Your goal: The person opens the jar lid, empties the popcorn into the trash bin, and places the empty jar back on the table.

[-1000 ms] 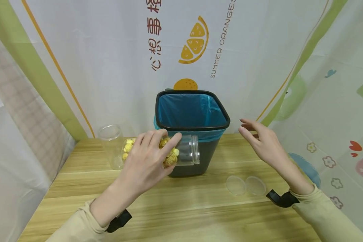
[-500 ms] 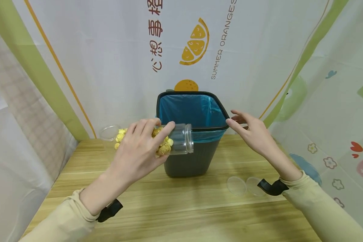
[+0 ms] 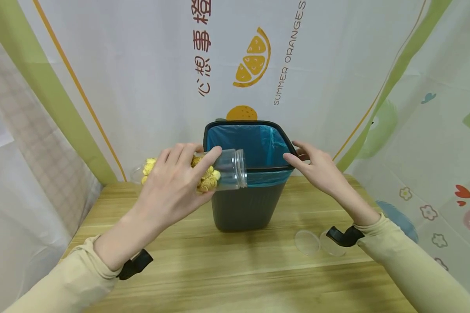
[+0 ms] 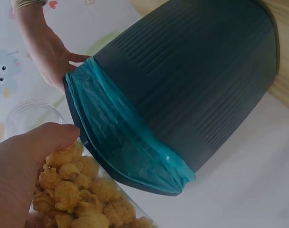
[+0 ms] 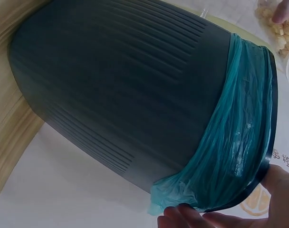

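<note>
In the head view, my left hand [image 3: 172, 187] grips a clear plastic jar [image 3: 228, 170] lying on its side in the air. Yellow popcorn [image 3: 208, 177] fills its base and middle, and its uncapped mouth points right, at the near rim of a dark trash can [image 3: 243, 211]. A blue bag [image 3: 272, 150] lines the can and folds over its edge. My right hand [image 3: 321, 169] holds the can's right rim, thumb on the near side, fingers beyond. In the right wrist view, the fingertips [image 5: 185, 216] press on the bag's outer fold.
Two round clear lids [image 3: 307, 242] lie on the wooden table [image 3: 227, 278], right of the can; the right wrist strap partly covers one. Behind the held jar stands another clear container [image 3: 136, 174], mostly hidden. A printed curtain [image 3: 152, 87] hangs behind.
My left hand has raised the jar and shifted it slightly left, with the popcorn still inside. My right hand has come left from open air onto the can's rim.
</note>
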The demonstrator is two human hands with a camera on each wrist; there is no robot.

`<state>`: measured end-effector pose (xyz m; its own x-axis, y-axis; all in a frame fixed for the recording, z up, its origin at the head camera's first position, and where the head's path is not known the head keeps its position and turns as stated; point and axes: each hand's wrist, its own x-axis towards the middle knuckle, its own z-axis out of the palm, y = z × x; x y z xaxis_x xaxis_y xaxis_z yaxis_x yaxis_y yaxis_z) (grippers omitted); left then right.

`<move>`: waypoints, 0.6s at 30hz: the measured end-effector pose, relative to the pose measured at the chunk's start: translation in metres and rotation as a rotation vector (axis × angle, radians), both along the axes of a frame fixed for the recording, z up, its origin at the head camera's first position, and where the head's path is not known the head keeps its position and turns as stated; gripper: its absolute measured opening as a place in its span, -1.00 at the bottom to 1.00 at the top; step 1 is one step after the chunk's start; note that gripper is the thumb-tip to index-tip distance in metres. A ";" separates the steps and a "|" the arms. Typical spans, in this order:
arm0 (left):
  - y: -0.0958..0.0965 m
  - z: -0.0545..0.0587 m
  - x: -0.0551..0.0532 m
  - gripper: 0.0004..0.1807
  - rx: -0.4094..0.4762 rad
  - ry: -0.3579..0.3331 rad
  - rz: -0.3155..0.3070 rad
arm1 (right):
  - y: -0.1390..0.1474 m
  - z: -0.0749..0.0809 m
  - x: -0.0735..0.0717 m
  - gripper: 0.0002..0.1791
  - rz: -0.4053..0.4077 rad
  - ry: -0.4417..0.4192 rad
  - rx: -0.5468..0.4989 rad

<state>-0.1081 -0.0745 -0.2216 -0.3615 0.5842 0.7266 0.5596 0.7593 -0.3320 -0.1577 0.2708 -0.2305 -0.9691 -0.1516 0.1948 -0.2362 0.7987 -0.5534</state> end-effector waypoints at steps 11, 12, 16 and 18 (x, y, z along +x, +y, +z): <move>-0.001 0.016 -0.012 -0.13 -0.005 0.034 -0.011 | 0.000 -0.007 -0.014 -0.20 0.014 -0.046 -0.047; -0.001 0.018 -0.014 -0.12 -0.006 0.032 -0.005 | -0.001 -0.008 -0.015 -0.21 0.016 -0.050 -0.061; -0.003 0.022 -0.019 -0.08 0.007 0.017 0.008 | -0.003 -0.011 -0.018 -0.27 0.020 -0.067 -0.112; -0.004 0.024 -0.023 -0.07 0.017 0.011 0.010 | -0.004 -0.012 -0.019 -0.29 0.019 -0.078 -0.123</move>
<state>-0.1306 -0.0788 -0.1972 -0.3594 0.5680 0.7404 0.5486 0.7704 -0.3247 -0.1768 0.2670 -0.2425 -0.9791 -0.1497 0.1374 -0.2032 0.7195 -0.6641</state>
